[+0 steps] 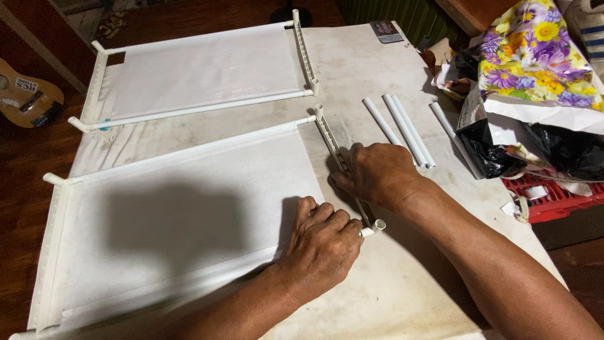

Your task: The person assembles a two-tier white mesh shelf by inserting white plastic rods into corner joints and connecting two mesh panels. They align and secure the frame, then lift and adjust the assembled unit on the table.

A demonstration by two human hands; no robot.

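- Fabric shelf panel (176, 214), white cloth stretched in a white plastic tube frame, lies flat on the near left part of the table (402, 296), with a shadow across its middle.
- Second panel (201, 69) of the same kind lies beyond it, well apart, toward the far left of the table.
- Guitar (28, 94) lies on the dark floor off the table's left edge.
- Left hand (321, 249) presses palm down on the near panel's right corner, fingers curled over the cloth and the corner tube; it grips nothing fully, only pins the corner.
- Side bar (343, 167), the slotted white bar along the panel's right end, runs from the far corner to the near one.
- Right hand (377, 173) is closed narrowly on that side bar about halfway along, fingertips pinching it.
- Loose tubes (409, 129), white, lie side by side just beyond the right hand.
- Flowered bag (541, 56) sits among black plastic at the far right, above a red crate (560, 198).
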